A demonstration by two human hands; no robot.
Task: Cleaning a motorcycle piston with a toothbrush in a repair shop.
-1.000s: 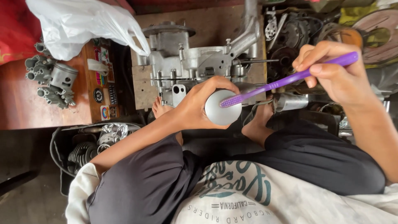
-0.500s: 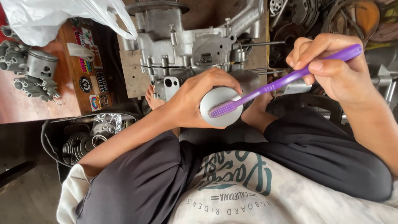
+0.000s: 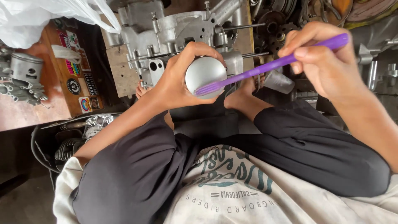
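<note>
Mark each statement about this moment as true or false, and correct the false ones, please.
1. The left hand holds a round silver metal part. True.
2. The right hand holds a green screwdriver. False: it holds a purple toothbrush.
3. The brush head touches the silver part. True.
4. The engine casing lies on the person's lap. False: it sits beyond the feet on a wooden board.
5. A white plastic bag is at the upper left. True.
</note>
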